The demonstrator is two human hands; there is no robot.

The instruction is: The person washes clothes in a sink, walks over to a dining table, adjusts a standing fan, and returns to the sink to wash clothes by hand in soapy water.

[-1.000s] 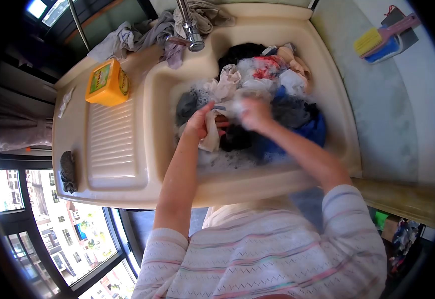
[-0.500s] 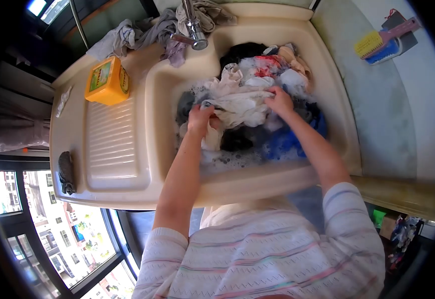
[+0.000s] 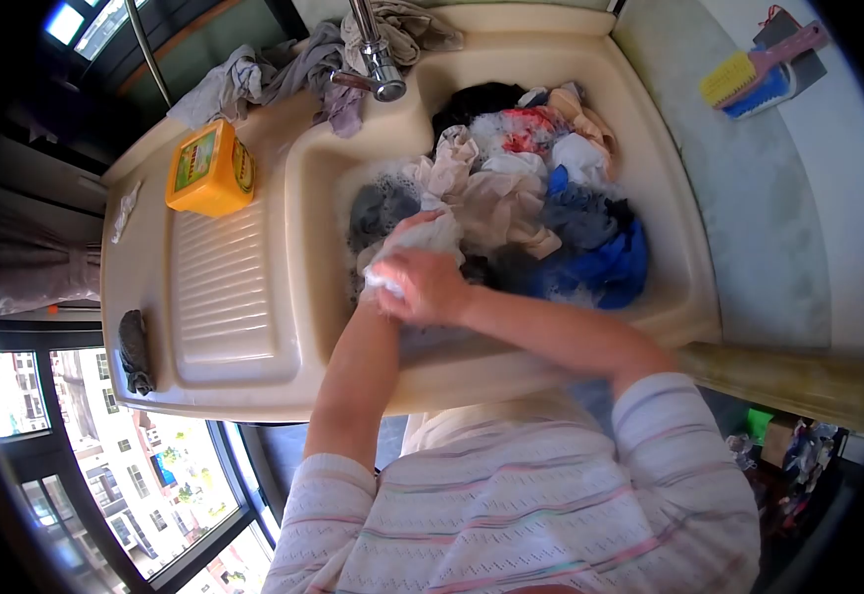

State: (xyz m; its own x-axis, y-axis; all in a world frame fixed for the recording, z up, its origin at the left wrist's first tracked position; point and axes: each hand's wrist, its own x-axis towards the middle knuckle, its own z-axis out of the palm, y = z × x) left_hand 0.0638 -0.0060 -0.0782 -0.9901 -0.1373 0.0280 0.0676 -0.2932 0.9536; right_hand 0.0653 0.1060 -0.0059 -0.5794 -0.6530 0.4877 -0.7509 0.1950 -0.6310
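A wet white garment (image 3: 434,238) is bunched up between my hands at the left side of the sink basin. My right hand (image 3: 426,283) is closed over its near end, with a bit of white cloth or foam showing at the fingers. Behind it, my left hand (image 3: 402,234) is wrapped in the same cloth, and most of its fingers are hidden. Around them lie soapy clothes: a grey piece (image 3: 381,210), a beige garment (image 3: 499,206), a blue one (image 3: 610,267), a black one (image 3: 481,107) and a red one (image 3: 531,129).
The cream sink (image 3: 684,247) has a metal tap (image 3: 383,74) at the back. On its ribbed left board stand a yellow tub (image 3: 210,170) and a dark rolled cloth (image 3: 133,351). Grey cloths (image 3: 298,74) hang over the back ledge. Brushes (image 3: 759,74) rest on the right ledge.
My right hand has swept left to my left hand. The white garment, spread between them before, is now bunched up. The beige and blue clothes under it show more.
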